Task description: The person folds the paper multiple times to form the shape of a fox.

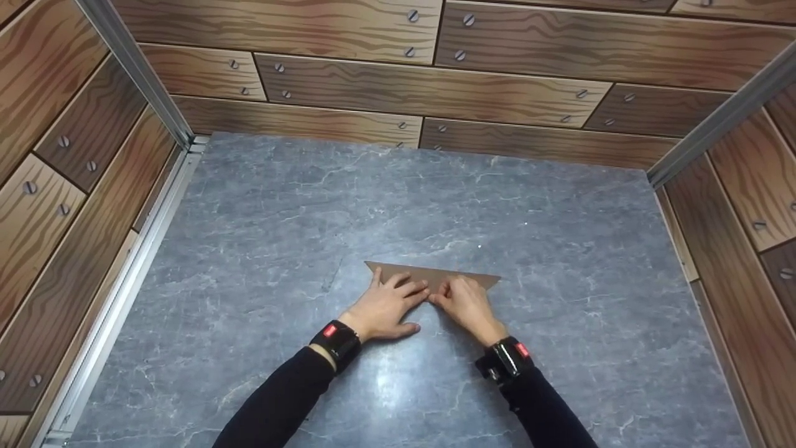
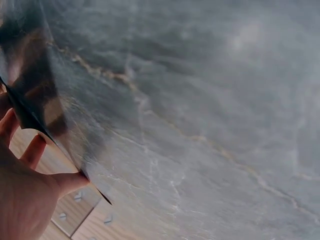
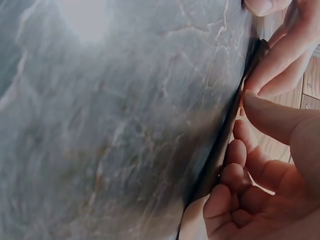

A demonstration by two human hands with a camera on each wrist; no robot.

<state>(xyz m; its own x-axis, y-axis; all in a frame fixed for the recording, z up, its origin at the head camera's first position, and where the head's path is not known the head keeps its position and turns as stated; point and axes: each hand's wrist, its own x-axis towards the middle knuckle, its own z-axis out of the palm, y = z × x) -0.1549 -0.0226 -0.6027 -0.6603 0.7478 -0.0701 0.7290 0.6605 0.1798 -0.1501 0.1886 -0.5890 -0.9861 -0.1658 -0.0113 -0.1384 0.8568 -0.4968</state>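
Paper (image 1: pixel 431 275), seemingly mid-fold: left hand (image 1: pixel 385 309) pressing, fingers spread; right hand (image 1: pixel 467 305) curled, apparently pinching it; next wants firm creasing.

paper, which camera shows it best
The head view: both pointed ends and the long far edge of the paper show. The left wrist view catches one tip, nearly edge-on; the right wrist view, a narrow strip partly behind fingers.

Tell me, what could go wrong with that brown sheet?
The brown sheet might crease crookedly: its edge looks bowed beside the left hand in the left wrist view. It might also slide on the shiny grey surface if the left hand, fingers spread on it, and the right hand push unevenly.
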